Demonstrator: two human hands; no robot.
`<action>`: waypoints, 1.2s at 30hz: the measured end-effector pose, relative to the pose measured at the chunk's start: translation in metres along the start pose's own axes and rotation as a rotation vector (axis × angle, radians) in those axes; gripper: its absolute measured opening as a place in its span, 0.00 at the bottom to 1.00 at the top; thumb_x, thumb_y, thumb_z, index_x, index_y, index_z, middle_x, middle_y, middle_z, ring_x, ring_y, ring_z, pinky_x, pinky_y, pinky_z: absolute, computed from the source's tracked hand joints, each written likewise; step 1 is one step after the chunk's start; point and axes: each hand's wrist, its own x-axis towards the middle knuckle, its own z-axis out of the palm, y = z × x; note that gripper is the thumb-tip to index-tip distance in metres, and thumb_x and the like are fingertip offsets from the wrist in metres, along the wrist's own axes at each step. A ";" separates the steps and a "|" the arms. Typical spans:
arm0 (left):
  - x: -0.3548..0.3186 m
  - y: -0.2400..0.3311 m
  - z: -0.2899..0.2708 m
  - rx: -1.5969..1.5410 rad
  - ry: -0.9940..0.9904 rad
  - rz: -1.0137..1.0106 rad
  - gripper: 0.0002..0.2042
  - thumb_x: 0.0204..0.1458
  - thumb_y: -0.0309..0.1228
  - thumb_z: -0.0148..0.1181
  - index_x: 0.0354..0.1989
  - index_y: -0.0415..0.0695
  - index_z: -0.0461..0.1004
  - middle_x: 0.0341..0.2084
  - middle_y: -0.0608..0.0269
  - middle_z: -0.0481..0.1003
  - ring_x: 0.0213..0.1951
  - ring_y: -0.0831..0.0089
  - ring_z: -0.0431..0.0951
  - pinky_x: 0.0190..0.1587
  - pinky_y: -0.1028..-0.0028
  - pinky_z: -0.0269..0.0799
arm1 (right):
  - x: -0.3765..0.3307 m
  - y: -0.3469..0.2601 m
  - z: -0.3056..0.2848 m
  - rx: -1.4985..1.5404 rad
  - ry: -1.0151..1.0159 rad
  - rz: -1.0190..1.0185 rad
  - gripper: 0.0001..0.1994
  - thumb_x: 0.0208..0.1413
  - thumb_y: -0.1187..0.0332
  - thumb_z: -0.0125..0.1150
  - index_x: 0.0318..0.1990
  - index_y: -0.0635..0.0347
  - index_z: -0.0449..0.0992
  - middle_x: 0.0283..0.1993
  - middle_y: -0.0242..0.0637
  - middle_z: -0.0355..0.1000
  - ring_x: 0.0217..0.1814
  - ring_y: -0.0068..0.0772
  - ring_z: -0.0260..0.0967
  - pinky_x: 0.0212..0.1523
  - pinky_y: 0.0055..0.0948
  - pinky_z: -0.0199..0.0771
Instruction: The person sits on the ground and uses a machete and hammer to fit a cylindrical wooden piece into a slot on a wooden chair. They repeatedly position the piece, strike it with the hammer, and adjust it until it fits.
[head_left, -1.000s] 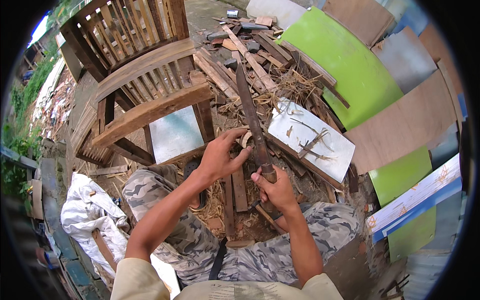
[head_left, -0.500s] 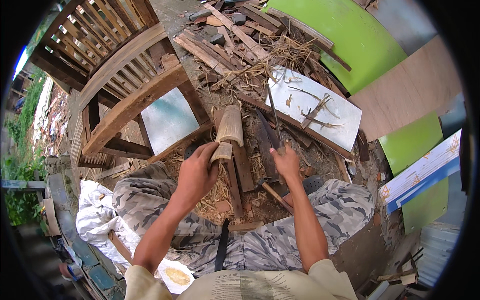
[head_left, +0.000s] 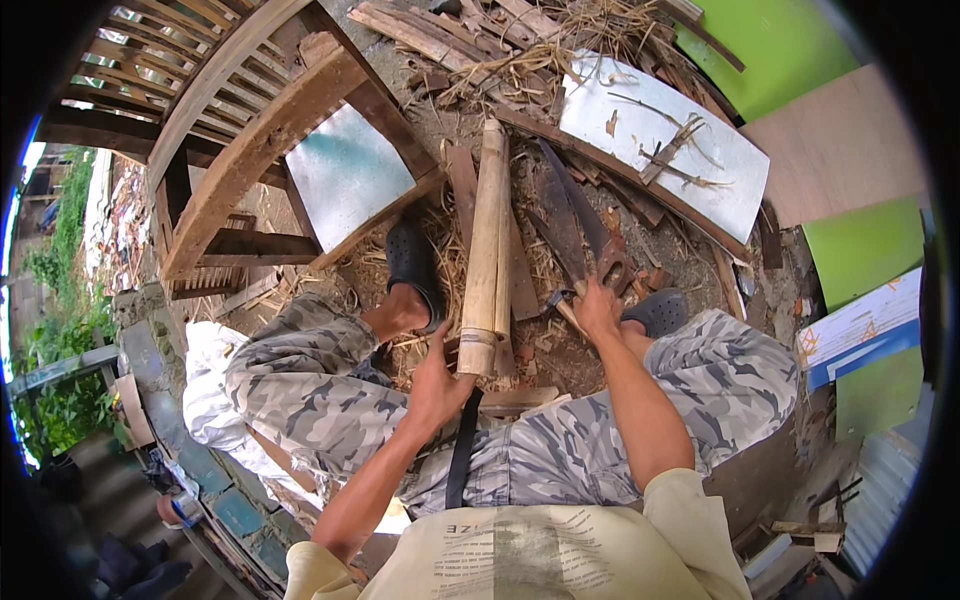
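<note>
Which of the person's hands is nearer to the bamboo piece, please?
The left hand, at the near end of the bamboo piece; the right hand is apart, to its right.

The left hand (head_left: 435, 388) is at the near end of the bamboo (head_left: 486, 225), with the thumb by its cut rim; how firmly it grips is unclear. The bamboo lies lengthwise over boards (head_left: 523, 272) on the ground. The right hand (head_left: 597, 308) reaches down by the blade (head_left: 560, 240), the saw (head_left: 612, 258) and the hammer (head_left: 556, 298); its fingertips are hidden. On the white panel (head_left: 600, 88), twigs (head_left: 682, 140) cross the middle, and a beam (head_left: 640, 183) runs along its near edge.
</note>
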 end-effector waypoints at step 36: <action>-0.060 0.075 -0.028 -0.720 0.064 0.024 0.25 0.45 0.26 0.79 0.48 0.36 0.71 0.40 0.59 0.79 0.41 0.77 0.78 0.46 0.74 0.76 | -0.120 -0.183 -0.154 1.503 -0.207 -0.222 0.38 0.59 0.54 0.68 0.66 0.72 0.59 0.57 0.48 0.71 0.55 0.32 0.73 0.56 0.30 0.73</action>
